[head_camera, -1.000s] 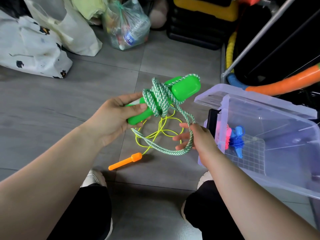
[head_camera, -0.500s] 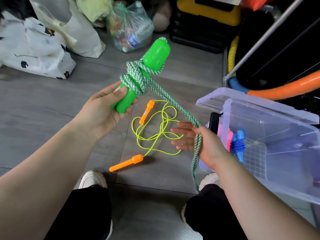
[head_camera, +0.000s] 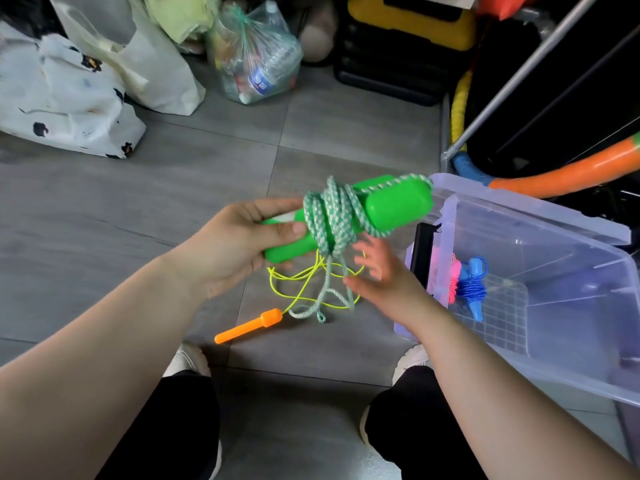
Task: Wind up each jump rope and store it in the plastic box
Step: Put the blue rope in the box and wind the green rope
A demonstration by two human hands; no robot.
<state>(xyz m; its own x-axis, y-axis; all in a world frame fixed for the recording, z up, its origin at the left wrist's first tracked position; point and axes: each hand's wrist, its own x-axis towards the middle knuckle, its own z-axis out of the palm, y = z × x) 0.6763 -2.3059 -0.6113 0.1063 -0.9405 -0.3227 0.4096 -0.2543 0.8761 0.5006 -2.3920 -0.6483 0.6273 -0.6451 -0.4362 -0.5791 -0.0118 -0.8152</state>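
Winding step, green rope [head_camera: 330, 216]. Your left hand [head_camera: 239, 247] grips the handles [head_camera: 394, 207], fingers curled round them, above the floor [head_camera: 194, 188] beside the box [head_camera: 540, 233]. Short tail [head_camera: 323, 301] hangs loose. Right hand [head_camera: 384, 282]: fingers spread just beside it, pinching nothing. Next: catch the tail, wrap, tuck, box it. Yellow rope [head_camera: 294, 294] lies unwound.

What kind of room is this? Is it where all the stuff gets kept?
Probably a storage corner at home. Stuffed bags and a sack of plastic bottles are piled on the tiled floor, a yellow-and-black case sits at the back, and padded hoops sit beside a metal pole.
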